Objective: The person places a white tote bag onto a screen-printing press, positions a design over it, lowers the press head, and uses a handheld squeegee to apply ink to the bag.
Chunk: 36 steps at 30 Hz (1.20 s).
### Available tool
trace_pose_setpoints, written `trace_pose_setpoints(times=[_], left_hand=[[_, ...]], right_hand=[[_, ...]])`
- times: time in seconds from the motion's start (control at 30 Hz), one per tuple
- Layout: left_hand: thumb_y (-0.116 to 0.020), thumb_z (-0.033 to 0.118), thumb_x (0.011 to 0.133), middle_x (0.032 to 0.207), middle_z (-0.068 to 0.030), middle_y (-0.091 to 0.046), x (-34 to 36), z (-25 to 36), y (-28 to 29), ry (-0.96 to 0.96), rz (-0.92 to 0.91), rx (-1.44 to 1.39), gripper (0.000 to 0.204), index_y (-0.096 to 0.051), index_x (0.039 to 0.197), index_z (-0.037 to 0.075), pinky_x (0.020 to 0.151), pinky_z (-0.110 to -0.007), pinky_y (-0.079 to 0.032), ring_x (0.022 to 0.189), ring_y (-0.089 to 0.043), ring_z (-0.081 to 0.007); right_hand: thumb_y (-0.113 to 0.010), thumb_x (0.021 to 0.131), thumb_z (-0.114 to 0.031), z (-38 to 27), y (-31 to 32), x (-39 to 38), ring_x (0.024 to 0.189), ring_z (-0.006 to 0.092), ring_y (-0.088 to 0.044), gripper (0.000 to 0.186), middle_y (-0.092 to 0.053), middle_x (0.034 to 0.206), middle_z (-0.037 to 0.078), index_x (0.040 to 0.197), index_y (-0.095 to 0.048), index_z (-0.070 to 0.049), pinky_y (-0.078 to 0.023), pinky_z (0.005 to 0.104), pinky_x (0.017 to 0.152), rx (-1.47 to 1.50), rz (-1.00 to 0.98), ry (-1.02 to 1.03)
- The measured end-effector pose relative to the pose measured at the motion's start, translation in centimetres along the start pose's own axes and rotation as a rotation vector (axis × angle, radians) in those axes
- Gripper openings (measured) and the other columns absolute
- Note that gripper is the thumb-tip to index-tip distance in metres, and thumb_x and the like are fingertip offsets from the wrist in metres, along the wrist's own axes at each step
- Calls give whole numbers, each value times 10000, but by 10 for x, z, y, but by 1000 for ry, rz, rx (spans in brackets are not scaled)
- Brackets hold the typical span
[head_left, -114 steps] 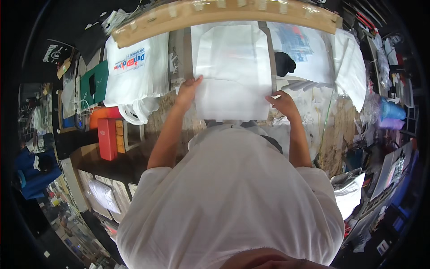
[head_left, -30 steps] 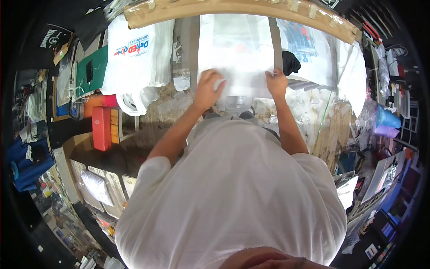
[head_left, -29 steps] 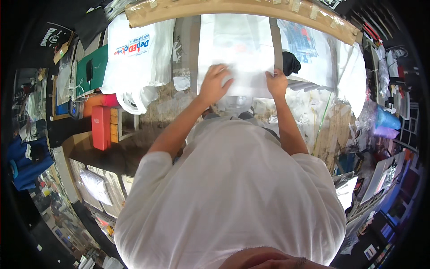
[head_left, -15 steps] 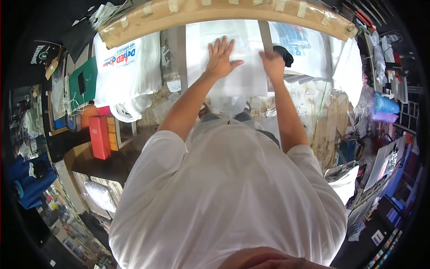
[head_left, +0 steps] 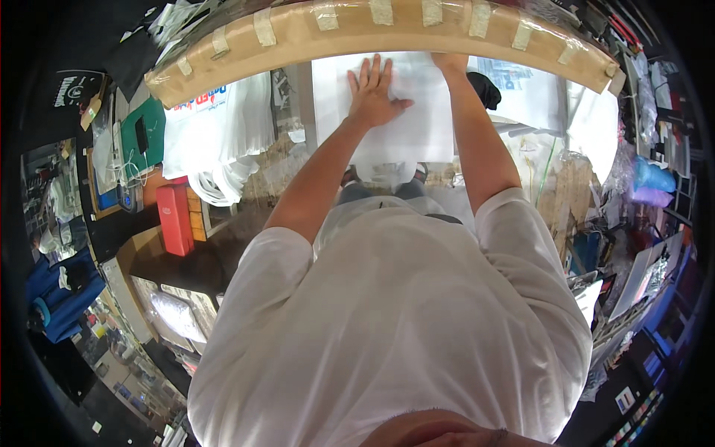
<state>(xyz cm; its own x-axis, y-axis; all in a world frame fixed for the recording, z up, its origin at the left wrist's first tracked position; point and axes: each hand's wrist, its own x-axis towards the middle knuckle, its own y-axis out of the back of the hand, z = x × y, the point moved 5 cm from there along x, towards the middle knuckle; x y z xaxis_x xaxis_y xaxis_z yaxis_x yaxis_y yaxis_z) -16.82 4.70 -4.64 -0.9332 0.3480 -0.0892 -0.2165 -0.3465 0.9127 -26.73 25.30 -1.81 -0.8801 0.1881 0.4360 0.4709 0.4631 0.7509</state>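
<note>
A smooth white sheet or flat bag [head_left: 421,134] lies before me; its far edge runs out of sight behind a brown padded bar. My left hand [head_left: 377,100] rests flat on it with fingers spread and thumb pointing right. At the sheet's far right corner is my right hand [head_left: 450,63], its fingers hidden by the bar, so what they do or hold does not show. Just right of my right wrist sits a rounded black object [head_left: 484,91], partly covered by the arm.
The brown bar [head_left: 357,28], marked with strips of tape, crosses the far side above my hands. White printed bags [head_left: 249,123] are stacked to the left, beside a red box [head_left: 175,220] and a green board [head_left: 143,134]. More printed white material [head_left: 532,100] lies right.
My right hand has gone farther away along the sheet's right edge, under the bar. My left hand stays flat on the sheet. The bar appears lower in view.
</note>
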Motion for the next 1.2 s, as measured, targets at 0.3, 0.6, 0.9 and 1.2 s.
trace_pose_setpoints(times=[0.3, 0.6, 0.9, 1.2], left_hand=[[-615, 736, 796, 1681, -114, 48, 3, 2, 2, 52, -93, 1, 1153, -45, 1614, 156, 1190, -598, 92, 1538, 100, -340], [-623, 742, 783, 1682, -113, 33, 1, 2, 3, 54, -91, -40, 1164, -58, 1614, 154, 1193, -598, 87, 1538, 90, -343], [-634, 749, 766, 1684, -109, 54, 3, 6, 8, 98, -115, -34, 1131, -88, 1619, 244, 1185, -606, 93, 1537, 118, -340], [-655, 705, 770, 1671, -155, -80, 1, 0, 3, 54, -27, -24, 1058, -246, 1590, 174, 1178, -637, 3, 1537, -41, -358]], right_hand=[[-682, 838, -366, -3, 3, 20, 1032, 391, -644, 363, -699, 1102, 171, 1084, -709, -101, -503, 495, 904, -96, -26, 171], [-653, 854, -364, -20, -3, -12, 1016, 391, -635, 339, -699, 1061, 183, 1024, -727, -80, -486, 504, 901, -151, -93, 194], [-622, 804, -125, -34, -16, -40, 1057, 389, -630, 355, -690, 1103, 174, 1128, -667, 12, -477, 497, 940, -281, -142, 200], [-673, 876, -199, -40, -23, -73, 1337, 372, -447, 495, -563, 1363, 214, 1341, -586, -52, -314, 467, 1134, -81, -440, 368]])
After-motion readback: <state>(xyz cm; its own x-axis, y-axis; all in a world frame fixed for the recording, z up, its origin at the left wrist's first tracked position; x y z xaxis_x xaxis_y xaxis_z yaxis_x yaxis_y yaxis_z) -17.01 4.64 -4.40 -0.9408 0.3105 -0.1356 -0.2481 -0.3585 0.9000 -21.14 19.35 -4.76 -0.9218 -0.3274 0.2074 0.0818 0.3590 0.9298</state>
